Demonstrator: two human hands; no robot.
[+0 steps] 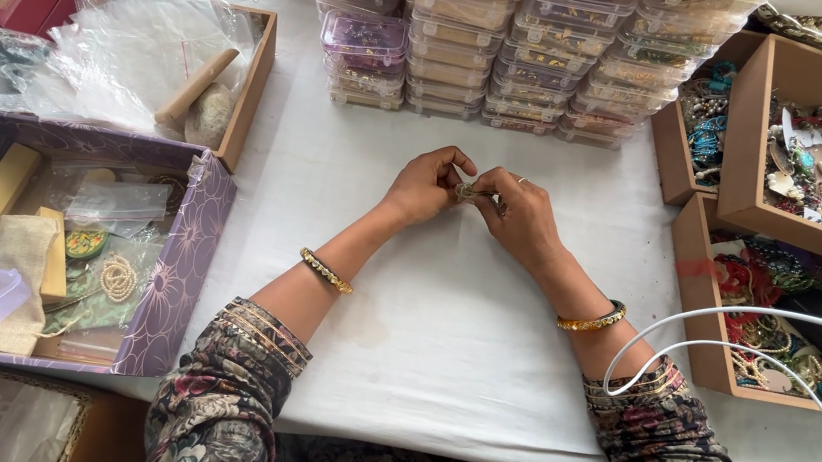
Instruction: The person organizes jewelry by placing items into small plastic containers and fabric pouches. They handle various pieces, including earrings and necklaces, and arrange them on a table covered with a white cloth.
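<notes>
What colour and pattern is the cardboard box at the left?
Purple with a pale floral line pattern, the box shows best in the head view.

box [176, 269] left | stacked cases [508, 60] behind | trays [801, 148] right | on table [440, 344]

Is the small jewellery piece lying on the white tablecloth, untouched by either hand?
No: the small jewellery piece is pinched between the left hand and the right hand, lifted above the white tablecloth.
</notes>
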